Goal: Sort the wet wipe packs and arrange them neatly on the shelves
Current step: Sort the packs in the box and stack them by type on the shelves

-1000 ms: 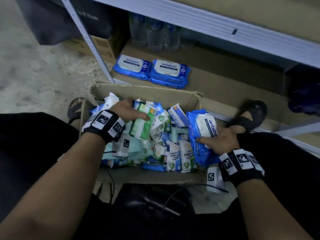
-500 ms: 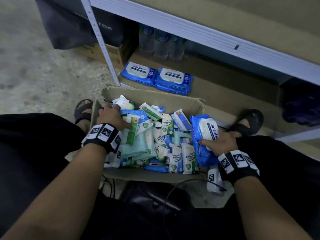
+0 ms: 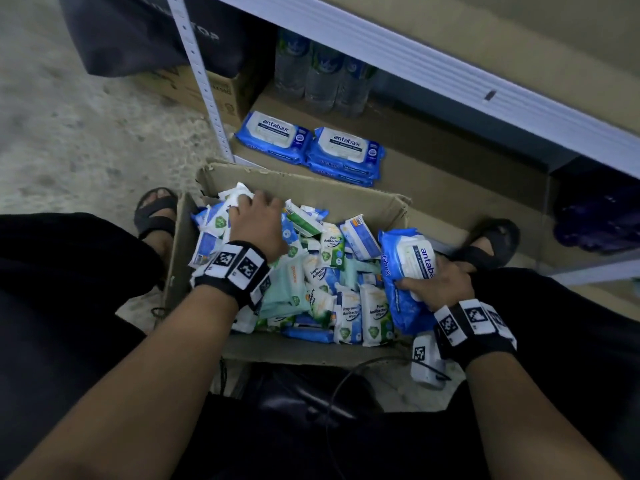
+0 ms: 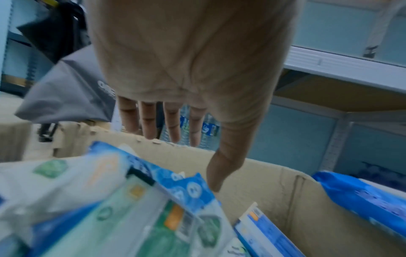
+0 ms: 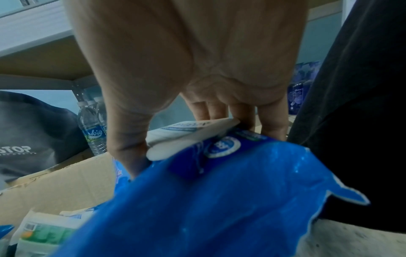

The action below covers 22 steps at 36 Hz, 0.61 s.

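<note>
At the brown cardboard box's [image 3: 363, 199] right edge, the right hand [image 3: 440, 282] clasps a blue antabax wipe pack [image 3: 401, 271]; left hand [image 3: 258, 223] hovers flat-fingered, holding nothing. The slick pack might slip.

Two blue wipe packs [image 3: 308, 147] on bottom shelf [image 3: 450, 174]

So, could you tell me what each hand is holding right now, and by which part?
The right hand grips the big blue antabax pack at its near end, thumb on the front face. The left hand holds nothing, fingers straight over the box.
</note>
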### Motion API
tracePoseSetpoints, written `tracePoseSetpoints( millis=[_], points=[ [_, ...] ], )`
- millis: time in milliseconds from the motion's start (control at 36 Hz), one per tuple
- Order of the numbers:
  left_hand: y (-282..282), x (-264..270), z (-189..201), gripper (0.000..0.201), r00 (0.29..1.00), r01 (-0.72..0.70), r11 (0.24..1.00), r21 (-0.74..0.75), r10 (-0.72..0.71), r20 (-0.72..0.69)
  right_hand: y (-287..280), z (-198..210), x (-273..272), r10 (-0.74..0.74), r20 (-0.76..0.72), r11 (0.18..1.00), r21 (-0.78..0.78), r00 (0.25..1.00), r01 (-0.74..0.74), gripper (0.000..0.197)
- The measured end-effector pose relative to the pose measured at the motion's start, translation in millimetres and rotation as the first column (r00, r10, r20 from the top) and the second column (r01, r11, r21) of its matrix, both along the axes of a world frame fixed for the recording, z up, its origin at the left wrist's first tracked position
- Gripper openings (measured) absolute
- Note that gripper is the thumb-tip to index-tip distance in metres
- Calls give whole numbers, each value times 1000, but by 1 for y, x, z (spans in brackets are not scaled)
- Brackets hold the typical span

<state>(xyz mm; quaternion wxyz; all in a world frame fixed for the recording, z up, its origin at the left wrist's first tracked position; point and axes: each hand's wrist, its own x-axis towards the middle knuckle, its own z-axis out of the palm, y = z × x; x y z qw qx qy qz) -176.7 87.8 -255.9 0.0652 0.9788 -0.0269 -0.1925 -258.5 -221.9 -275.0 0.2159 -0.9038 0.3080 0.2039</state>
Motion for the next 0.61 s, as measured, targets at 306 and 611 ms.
tracePoseSetpoints(
  millis=[306,611],
  points=[
    [-94,-11,-61,45,895,382,912,-150,-405,-185,-2,2,-3,2,-40,1000,-4,999,-3,81],
    [-120,-10,-136,74,971,-138,970,-200,94,-218,-10,-1,2,28,-53,988,152,998,-20,71]
  ],
)
